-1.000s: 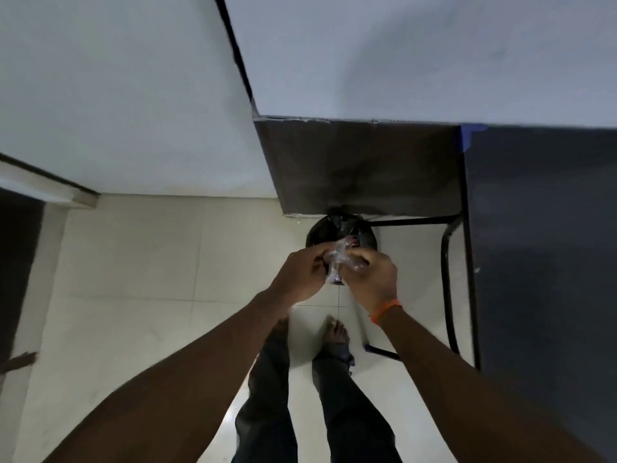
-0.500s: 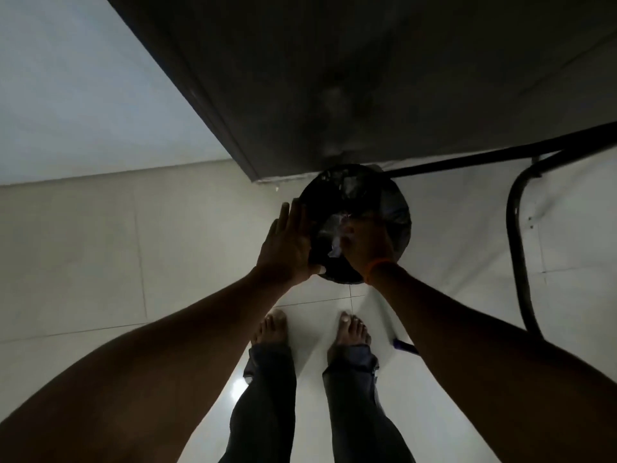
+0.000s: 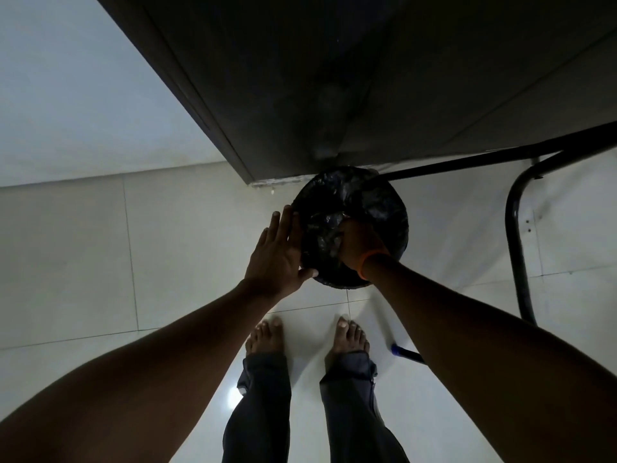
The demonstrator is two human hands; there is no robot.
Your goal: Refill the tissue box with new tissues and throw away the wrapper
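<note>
Black-lined bin (image 3: 384, 202), left hand (image 3: 278, 259) flat, splayed against rim, right hand (image 3: 359, 243) plunged inside, grip unclear

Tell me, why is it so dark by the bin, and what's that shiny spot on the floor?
Head view: the dark furniture overhead shades the black-lined bin, so the right hand inside it shows little detail; the left hand looks dim too. The spot is glare on the glossy floor tiles. Straight edges bend from the wide lens.

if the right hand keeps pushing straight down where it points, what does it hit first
Likely the crinkled black plastic liner inside the round black bin; the right hand is already in its mouth, though depth is unclear.
</note>
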